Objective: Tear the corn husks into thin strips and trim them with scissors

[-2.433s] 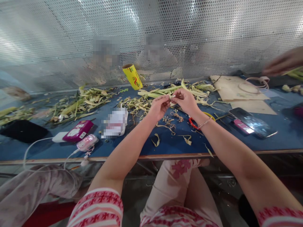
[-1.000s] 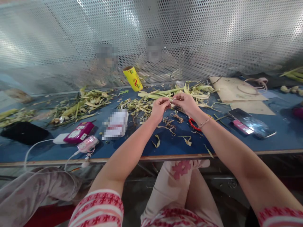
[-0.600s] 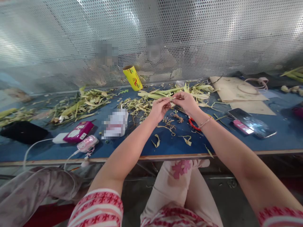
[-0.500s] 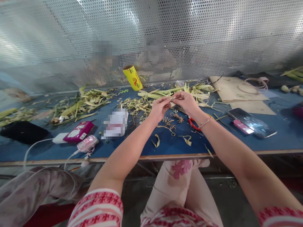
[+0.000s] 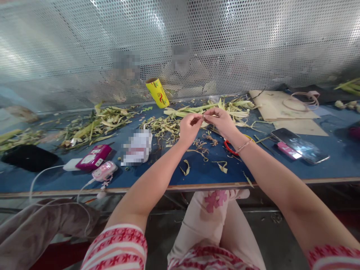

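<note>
Over the blue table, my left hand and my right hand meet at the fingertips, both closed in a pinch. Something tiny sits between the fingertips, too small to make out. Pale green husk strips lie just behind my hands, and a heap of small cut pieces is to their left. Below my fingers are thin brown curled strands. Red-handled scissors, or a similar red loop, lie partly under my right wrist.
A yellow roll stands tilted near the perforated metal screen. Leftward are a magenta device, a pink case and a black object. Rightward lie a phone and cardboard. Another person's leg is at lower left.
My left hand has turned slightly, its back now more toward the camera. My right hand has barely moved. The person's leg at lower left has shifted a little.
</note>
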Motion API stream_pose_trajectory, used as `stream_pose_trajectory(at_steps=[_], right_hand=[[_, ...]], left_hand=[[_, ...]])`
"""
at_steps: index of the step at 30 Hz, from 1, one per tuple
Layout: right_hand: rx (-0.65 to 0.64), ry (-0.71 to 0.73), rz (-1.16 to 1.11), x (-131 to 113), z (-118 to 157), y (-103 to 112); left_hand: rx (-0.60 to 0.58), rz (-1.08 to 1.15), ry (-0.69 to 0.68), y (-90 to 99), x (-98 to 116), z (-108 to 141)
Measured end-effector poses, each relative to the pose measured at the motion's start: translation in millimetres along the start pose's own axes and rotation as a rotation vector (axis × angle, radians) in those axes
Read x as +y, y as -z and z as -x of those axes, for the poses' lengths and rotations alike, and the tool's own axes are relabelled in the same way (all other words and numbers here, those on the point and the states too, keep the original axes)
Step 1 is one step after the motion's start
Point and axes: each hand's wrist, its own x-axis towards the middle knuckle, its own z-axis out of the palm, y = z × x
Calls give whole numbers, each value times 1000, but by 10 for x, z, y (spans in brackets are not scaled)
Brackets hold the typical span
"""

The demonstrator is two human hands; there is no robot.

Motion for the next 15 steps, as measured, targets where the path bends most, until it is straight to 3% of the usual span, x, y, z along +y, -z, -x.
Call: stream_pose_trajectory(at_steps=[8, 15], right_hand=[[16, -41, -82, 15, -2, -1], [23, -2, -19, 14, 1, 1]], left_hand=[[-26, -29, -27, -1, -36, -8], [-8, 35, 63, -8, -20, -8]])
